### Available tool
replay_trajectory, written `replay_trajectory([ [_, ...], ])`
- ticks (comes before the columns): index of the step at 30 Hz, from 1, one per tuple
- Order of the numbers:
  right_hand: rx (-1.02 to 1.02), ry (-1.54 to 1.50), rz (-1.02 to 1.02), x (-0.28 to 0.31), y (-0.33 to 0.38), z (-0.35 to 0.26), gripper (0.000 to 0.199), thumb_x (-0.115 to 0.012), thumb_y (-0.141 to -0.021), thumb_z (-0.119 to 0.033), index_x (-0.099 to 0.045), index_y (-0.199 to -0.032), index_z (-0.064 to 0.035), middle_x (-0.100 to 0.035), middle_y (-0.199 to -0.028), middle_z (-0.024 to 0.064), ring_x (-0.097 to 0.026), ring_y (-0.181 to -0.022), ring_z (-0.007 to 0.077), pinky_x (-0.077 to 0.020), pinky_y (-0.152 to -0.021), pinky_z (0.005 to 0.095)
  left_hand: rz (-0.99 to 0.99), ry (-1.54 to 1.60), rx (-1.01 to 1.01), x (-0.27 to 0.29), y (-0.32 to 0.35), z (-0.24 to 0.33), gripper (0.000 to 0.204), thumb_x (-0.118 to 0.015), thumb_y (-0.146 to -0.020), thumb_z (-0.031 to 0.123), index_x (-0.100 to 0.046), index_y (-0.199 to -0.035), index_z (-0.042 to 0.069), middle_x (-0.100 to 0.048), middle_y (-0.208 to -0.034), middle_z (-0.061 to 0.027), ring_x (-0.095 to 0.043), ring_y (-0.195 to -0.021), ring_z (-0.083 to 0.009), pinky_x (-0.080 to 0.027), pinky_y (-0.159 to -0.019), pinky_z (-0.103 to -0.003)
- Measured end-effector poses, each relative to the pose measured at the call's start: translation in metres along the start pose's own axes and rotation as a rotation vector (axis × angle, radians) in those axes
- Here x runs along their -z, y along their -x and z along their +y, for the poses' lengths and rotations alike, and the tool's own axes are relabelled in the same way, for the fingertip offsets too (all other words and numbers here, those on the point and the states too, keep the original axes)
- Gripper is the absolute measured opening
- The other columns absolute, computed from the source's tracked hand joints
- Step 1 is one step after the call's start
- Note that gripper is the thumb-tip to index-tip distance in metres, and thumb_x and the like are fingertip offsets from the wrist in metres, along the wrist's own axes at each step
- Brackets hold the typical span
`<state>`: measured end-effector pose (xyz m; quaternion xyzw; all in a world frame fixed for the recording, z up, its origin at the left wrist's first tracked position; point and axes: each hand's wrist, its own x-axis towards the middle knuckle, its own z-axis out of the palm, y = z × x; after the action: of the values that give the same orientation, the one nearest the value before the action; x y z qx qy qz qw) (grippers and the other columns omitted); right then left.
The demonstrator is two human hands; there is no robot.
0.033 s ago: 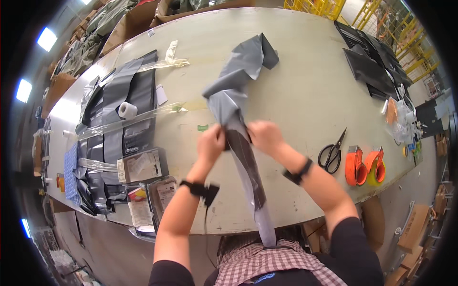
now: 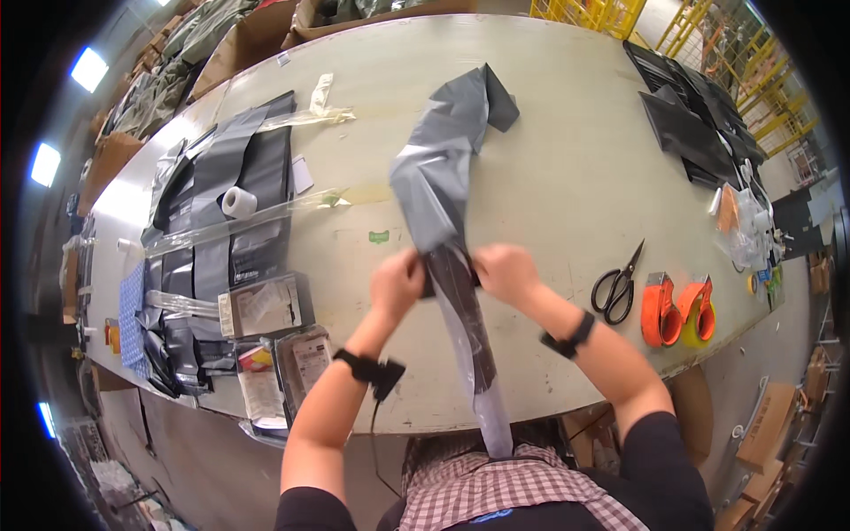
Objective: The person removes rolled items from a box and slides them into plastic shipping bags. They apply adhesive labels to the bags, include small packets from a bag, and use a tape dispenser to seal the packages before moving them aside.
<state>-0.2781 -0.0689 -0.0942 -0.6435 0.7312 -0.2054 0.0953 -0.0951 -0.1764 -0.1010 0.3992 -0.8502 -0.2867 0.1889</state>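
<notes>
A long narrow item wrapped in cloudy clear plastic (image 2: 460, 332), dark along its upper part, runs from my apron up onto the table. Its far end goes into the mouth of a grey plastic mailing bag (image 2: 438, 186), which stretches away from me, creased and folded over at its far corner. My left hand (image 2: 397, 281) is closed on the left edge of the bag's dark mouth. On the opposite edge, my right hand (image 2: 505, 273) grips the same mouth with curled fingers. How far the item reaches inside the bag is hidden.
Black-handled scissors (image 2: 614, 288) and two orange tape dispensers (image 2: 660, 310) lie to the right. Stacked grey bags (image 2: 217, 203), a tape roll (image 2: 238, 203) and small packages (image 2: 264, 307) cover the left side. More black bags (image 2: 695, 124) lie far right. The table edge (image 2: 567, 407) is close to me.
Both hands have moved slightly toward me along the wrapped item, drawing the bag's mouth with them. The bunched middle of the bag has straightened and flattened.
</notes>
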Motion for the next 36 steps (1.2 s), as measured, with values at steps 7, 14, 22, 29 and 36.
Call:
replay_trajectory([
  [7,0.16,-0.153,-1.141,0.028,0.166,-0.038,0.022,-0.062,-0.069,-0.024,-0.067,-0.08,-0.0054,-0.063,-0.078,0.0187,-0.062,-0.075,0.0344,-0.0494,-0.066,0.0428,-0.969,0.132,-0.199,-0.012,0.189,0.028,0.015,-0.061,-0.072,0.02,-0.065,-0.084,0.011,-0.064,-0.078,-0.0117,-0.061,-0.074,-0.0304,-0.048,-0.065,-0.041],
  [14,0.045,-0.576,-1.809,-0.013,0.177,-0.033,0.018,-0.065,-0.077,-0.018,-0.067,-0.079,-0.001,-0.068,-0.072,0.0057,-0.063,-0.067,0.0161,-0.0498,-0.063,0.0281,-1.539,0.262,-0.033,-0.011,0.165,0.062,0.029,-0.066,-0.072,0.024,-0.065,-0.093,0.004,-0.065,-0.085,-0.0156,-0.061,-0.077,-0.028,-0.047,-0.069,-0.036],
  [22,0.259,-0.183,-1.34,0.052,0.191,-0.058,0.029,-0.066,-0.073,-0.022,-0.063,-0.093,-0.0017,-0.063,-0.079,0.019,-0.061,-0.071,0.033,-0.048,-0.065,0.0398,-1.286,0.337,-0.219,0.023,0.179,0.089,0.025,-0.062,-0.068,0.015,-0.066,-0.09,0.005,-0.062,-0.08,-0.0186,-0.06,-0.074,-0.0314,-0.047,-0.066,-0.038],
  [29,-0.742,-1.473,-0.338,0.044,0.206,-0.014,0.056,-0.058,-0.085,-0.04,-0.042,-0.13,-0.0099,-0.055,-0.117,0.0168,-0.059,-0.098,0.0283,-0.0483,-0.08,0.0362,-0.661,0.577,-0.263,0.001,0.166,0.1,0.019,-0.062,-0.083,0.019,-0.055,-0.077,0.002,-0.052,-0.064,-0.0092,-0.052,-0.061,-0.025,-0.043,-0.063,-0.035],
  [36,-0.704,-1.213,-0.04,0.026,0.211,-0.043,0.072,-0.067,-0.078,-0.041,-0.035,-0.128,-0.001,-0.047,-0.121,0.0114,-0.051,-0.099,0.0196,-0.0421,-0.087,0.0296,-1.33,1.233,-0.037,0.004,0.118,0.132,0.028,-0.048,-0.094,0.027,-0.061,-0.089,0.003,-0.056,-0.073,-0.0011,-0.055,-0.071,-0.0107,-0.046,-0.069,-0.025],
])
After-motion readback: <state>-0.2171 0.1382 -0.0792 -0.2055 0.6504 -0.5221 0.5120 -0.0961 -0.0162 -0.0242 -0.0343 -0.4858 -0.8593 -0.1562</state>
